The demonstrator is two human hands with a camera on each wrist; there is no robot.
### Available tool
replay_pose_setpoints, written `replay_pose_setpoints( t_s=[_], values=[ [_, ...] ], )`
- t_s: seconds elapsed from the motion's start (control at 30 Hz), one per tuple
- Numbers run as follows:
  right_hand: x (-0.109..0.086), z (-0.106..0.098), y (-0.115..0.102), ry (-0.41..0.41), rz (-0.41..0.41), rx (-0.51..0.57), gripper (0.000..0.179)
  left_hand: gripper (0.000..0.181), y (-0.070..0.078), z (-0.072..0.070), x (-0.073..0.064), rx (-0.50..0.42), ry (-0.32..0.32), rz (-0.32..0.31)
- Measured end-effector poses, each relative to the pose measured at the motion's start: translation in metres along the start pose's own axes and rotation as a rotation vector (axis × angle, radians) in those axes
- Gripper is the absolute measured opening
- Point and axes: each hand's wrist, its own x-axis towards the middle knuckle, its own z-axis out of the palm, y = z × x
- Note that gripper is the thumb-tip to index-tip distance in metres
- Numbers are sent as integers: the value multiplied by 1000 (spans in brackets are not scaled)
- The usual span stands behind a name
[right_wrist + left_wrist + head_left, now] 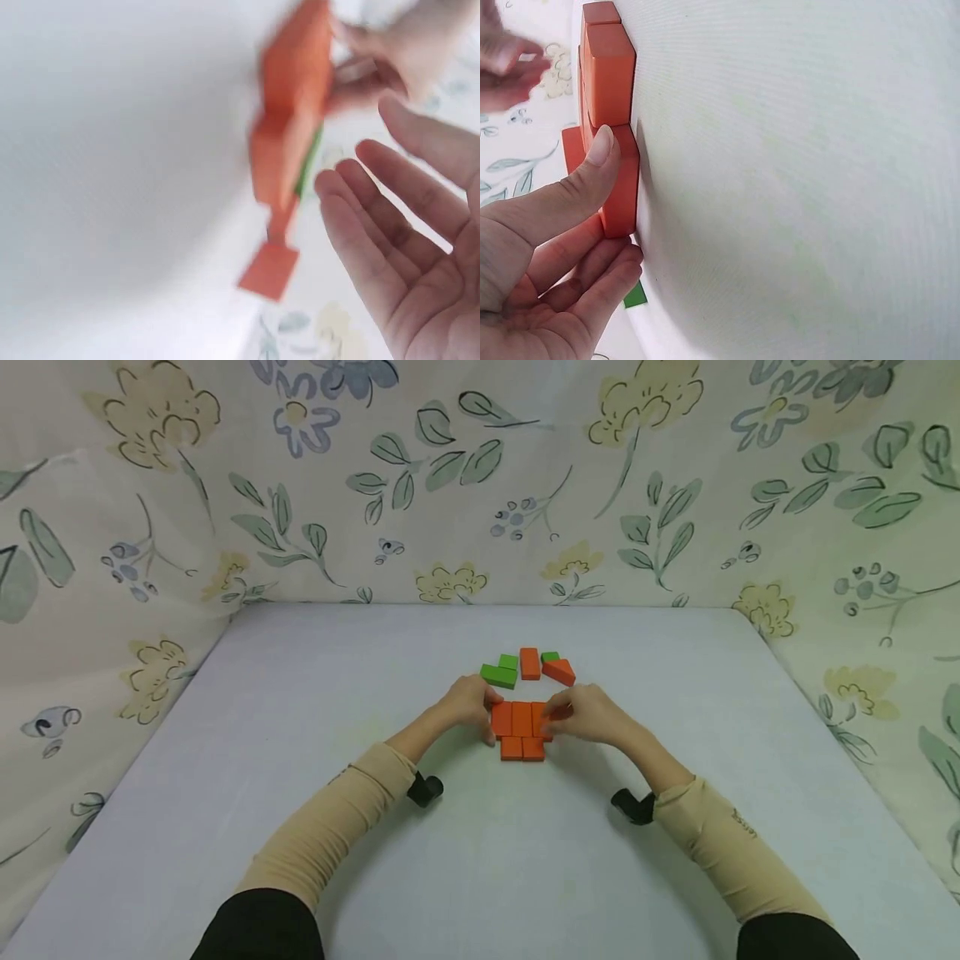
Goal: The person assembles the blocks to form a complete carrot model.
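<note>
On the white table, flat orange blocks (522,719) lie side by side in a row, with two smaller orange blocks (522,749) against their near side. My left hand (467,702) is at the row's left end. In the left wrist view its thumb (600,154) lies on the near face of the end block (622,187), and its fingers curl at the far side, pinching it. Over the row's right end is my right hand (588,713); the right wrist view shows its fingers (352,240) spread and relaxed, apart from the blocks, holding nothing.
Just beyond the row lie green blocks (498,677), an orange rectangular block (530,664), a slanted orange block (558,672) and a small green piece (551,656). Floral cloth (480,485) hangs behind the table (375,643).
</note>
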Motion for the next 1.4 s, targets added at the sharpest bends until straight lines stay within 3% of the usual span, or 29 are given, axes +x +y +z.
replay_pose_setpoints(
  t_s=[0.13,0.33,0.7,0.8,0.87,1.07,1.27,1.4],
  values=[
    [16,-12,9,67,103,30,22,71,2,0,0,-4,4,-1],
    [44,-5,20,95,244,85,28,71,3,0,0,7,3,-9],
    [80,3,21,173,400,12,21,69,2,1,1,2,5,11],
    [88,7,17,202,451,-2,37,68,2,0,0,0,10,18],
    [91,10,14,230,467,-15,43,68,2,0,0,2,13,25],
    [95,13,11,303,471,-76,36,68,1,1,0,13,20,38],
    [95,9,14,292,469,-64,39,68,0,3,2,11,26,36],
    [92,4,16,264,456,-47,31,69,0,1,0,12,24,32]
  ],
)
